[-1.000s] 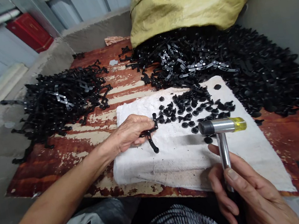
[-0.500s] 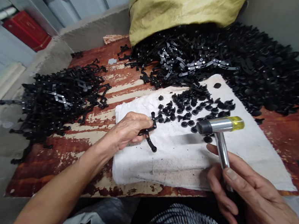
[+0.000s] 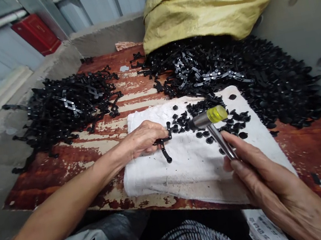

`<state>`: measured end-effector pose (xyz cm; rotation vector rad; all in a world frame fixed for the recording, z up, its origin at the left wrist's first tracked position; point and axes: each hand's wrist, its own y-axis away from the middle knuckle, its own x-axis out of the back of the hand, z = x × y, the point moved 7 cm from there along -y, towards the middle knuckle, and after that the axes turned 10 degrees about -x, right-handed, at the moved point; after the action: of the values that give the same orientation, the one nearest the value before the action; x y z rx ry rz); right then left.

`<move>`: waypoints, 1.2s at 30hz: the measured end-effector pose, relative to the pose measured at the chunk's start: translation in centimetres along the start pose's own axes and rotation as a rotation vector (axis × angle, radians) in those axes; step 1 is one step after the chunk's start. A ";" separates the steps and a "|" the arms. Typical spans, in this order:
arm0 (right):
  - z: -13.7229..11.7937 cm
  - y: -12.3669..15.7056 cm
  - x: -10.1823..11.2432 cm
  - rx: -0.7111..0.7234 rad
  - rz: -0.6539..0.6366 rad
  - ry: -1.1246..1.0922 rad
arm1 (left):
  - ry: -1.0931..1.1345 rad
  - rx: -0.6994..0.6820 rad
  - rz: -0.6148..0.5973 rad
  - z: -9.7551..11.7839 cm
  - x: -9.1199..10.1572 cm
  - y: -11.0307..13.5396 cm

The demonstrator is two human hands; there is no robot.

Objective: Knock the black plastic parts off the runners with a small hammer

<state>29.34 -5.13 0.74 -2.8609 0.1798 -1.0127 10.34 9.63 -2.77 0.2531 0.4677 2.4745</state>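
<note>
My left hand (image 3: 147, 136) is closed on a black jointed linkage part (image 3: 165, 152), held low over the white cloth (image 3: 170, 176). One arm of the part hangs toward me and another stands up past my fingertips. In my right hand (image 3: 259, 173) is a small mallet (image 3: 206, 118) with a metal shaft, a dark face on the left and a yellow face on the right. Its head is raised over the cloth, to the right of the linkage. Loose small black round caps (image 3: 203, 134) lie scattered on the cloth behind and under the mallet.
A heap of black linkage parts (image 3: 74, 106) lies on the left of the worn red board (image 3: 102, 142). A larger black heap (image 3: 276, 74) spills from a yellow sack (image 3: 203, 9) at the back right. A concrete ledge (image 3: 108, 36) runs behind.
The mallet has moved left and up toward the linkage, its head tilting, and my right hand has turned with it. My left hand keeps its hold, nearly still. The view has shifted slightly.
</note>
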 end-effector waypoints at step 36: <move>-2.8 -4.3 -2.4 0.090 -0.167 0.156 | -0.228 -0.029 0.007 -0.4 0.3 0.5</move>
<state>26.07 -0.65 2.00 -2.7522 -0.0936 -1.2420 9.71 9.37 -2.98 0.5192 0.3340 2.4195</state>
